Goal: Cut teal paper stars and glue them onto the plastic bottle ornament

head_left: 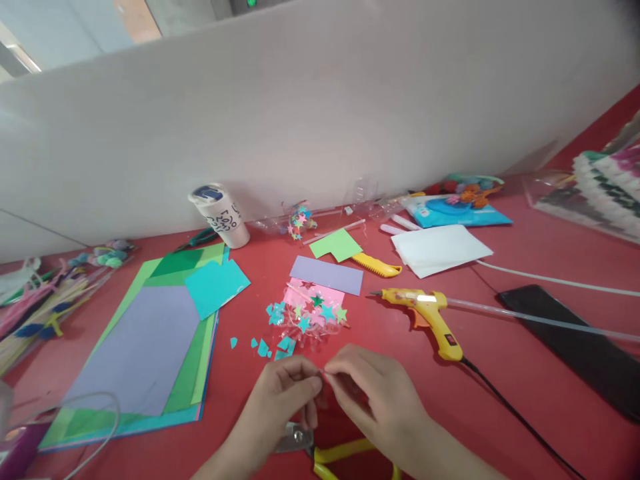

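Observation:
My left hand (287, 393) and my right hand (377, 387) meet over the red table, thumbs and forefingers pinched together. Anything between the fingertips is too small to make out. Beneath them lie scissors with yellow handles (345, 455), partly covered by the hands. Just beyond the fingers are cut scraps of turquoise paper (286, 347). Behind these is a heap of small paper stars (304, 325) on clear plastic and pink paper. A purple paper strip (326, 275) borders the heap at the back.
To the right, a yellow glue gun (423, 301) trails a black cord. Stacked coloured sheets (137, 353) lie at left. Farther back are a white tumbler (223, 217), a yellow cutter (377, 265), white paper (440, 248) and a blue packet (453, 212). A black slab (575, 343) lies far right.

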`<action>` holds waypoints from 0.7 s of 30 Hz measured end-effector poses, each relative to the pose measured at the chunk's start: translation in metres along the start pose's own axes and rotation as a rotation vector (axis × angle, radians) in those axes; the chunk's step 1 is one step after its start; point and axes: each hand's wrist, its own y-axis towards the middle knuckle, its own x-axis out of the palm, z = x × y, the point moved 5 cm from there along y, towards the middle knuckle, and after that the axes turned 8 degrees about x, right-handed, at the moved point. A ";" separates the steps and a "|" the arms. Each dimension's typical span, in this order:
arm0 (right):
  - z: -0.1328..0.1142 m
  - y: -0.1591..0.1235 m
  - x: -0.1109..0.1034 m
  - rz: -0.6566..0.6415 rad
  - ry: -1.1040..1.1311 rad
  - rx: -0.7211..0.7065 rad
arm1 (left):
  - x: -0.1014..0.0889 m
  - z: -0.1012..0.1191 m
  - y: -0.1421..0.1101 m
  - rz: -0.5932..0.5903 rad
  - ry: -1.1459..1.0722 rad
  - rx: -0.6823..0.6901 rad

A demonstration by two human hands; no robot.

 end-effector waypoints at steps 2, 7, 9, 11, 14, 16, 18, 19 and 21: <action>-0.005 -0.004 0.001 0.015 -0.077 -0.142 | 0.002 -0.002 -0.003 -0.020 -0.162 -0.051; -0.010 -0.007 0.005 0.035 -0.212 -0.282 | -0.001 0.002 -0.007 -0.005 -0.278 -0.060; -0.012 -0.007 0.007 0.030 -0.232 -0.314 | -0.002 0.002 -0.006 0.001 -0.276 -0.074; -0.014 -0.006 0.008 0.021 -0.253 -0.340 | -0.003 0.000 -0.005 0.007 -0.263 -0.096; -0.017 -0.004 0.004 0.004 -0.222 -0.332 | -0.005 0.000 -0.002 0.008 -0.232 -0.098; -0.016 0.000 -0.005 0.036 -0.134 -0.267 | -0.009 0.005 -0.001 0.008 -0.164 -0.071; -0.006 0.009 -0.018 0.101 -0.053 -0.097 | -0.021 0.015 0.000 0.068 -0.045 0.022; 0.002 0.014 -0.025 0.139 -0.024 0.019 | -0.029 0.022 0.001 0.127 0.022 0.101; 0.024 0.022 -0.036 0.192 0.019 0.298 | -0.046 0.037 0.003 0.269 0.132 0.277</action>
